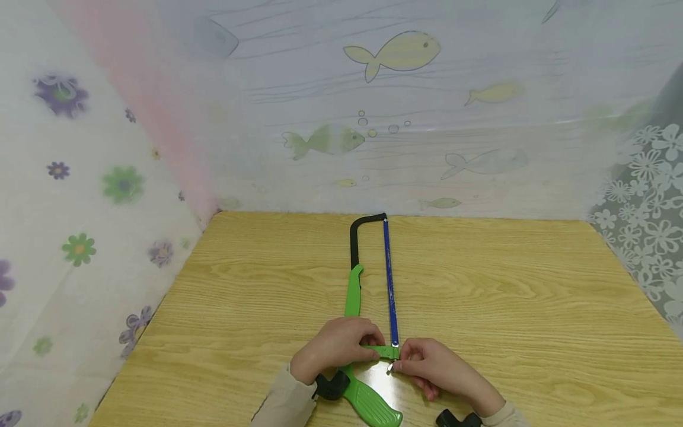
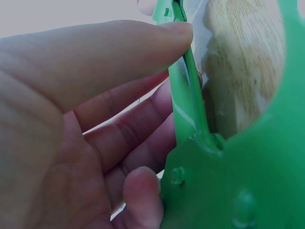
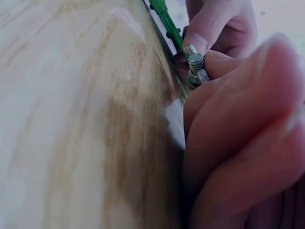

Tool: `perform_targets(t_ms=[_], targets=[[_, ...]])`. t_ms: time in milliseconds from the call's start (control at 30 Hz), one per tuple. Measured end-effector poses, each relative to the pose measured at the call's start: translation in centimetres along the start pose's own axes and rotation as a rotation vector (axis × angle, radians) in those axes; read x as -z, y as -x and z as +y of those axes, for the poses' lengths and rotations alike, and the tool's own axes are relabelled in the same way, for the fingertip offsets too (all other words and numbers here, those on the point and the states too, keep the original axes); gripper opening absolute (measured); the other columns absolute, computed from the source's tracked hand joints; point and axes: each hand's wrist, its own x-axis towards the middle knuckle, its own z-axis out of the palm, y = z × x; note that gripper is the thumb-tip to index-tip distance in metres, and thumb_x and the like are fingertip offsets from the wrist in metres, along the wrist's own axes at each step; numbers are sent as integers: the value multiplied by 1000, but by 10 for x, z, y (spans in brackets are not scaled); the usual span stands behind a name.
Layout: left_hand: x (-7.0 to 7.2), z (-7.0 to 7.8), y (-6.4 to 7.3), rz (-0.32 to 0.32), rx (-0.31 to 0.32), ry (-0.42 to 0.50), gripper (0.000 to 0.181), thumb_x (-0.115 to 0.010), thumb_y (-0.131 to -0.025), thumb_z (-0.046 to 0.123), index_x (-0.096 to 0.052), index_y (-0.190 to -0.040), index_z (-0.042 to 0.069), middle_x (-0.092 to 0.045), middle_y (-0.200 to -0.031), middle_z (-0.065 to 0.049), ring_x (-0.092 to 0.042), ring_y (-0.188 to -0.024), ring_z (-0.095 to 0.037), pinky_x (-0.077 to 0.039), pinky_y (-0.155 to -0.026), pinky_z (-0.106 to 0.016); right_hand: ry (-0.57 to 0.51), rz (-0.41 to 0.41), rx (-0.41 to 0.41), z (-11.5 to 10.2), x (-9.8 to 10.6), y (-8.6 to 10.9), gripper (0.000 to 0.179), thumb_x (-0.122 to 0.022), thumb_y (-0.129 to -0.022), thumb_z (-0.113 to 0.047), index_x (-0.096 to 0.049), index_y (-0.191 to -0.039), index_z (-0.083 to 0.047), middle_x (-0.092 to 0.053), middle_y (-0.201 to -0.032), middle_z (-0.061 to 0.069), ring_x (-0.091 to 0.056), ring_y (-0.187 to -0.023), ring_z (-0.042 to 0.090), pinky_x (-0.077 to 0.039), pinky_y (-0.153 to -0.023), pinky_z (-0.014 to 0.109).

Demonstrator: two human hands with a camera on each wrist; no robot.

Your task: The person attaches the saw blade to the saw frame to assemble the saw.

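1. Hacksaw [image 1: 353, 293] lies on wood-grain counter [image 1: 507, 284]: green grip [image 1: 375, 406], black front frame [image 1: 354, 243], scuffed blue blade [image 1: 390, 279].
2. Left hand [image 1: 341, 344], fingers curled, grips green crosspiece [image 1: 386, 352].
3. Right hand [image 1: 440, 367], fingers bent, pinches silvery wing nut [image 3: 196, 62] near blade's end.

Looking at a green-and-black hacksaw [image 1: 353, 293] lying flat on a wood-grain table [image 1: 533, 284], handle [image 1: 373, 404] toward the near edge, blue blade [image 1: 390, 279] on the right side // pinching its green crosspiece [image 1: 385, 352] with the left hand [image 1: 344, 343] // pinching a tiny shiny metal bit [image 1: 390, 368] by the blade's near end with the right hand [image 1: 434, 369] // kinda cute fish-print backdrop [image 1: 309, 77] behind
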Motion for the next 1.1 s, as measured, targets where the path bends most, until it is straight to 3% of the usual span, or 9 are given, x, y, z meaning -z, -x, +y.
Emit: perform_targets(t_ms=[1100], targets=[[0, 1, 1, -9, 9, -10, 10, -67, -78, 32, -65, -88, 33, -52, -79, 22, -47, -67, 6, -39, -60, -18, 21, -14, -11, 0, 1, -1, 36, -56, -86, -37, -57, -73, -4, -45, -47, -2, -40, -33, 7, -35, -33, 22]])
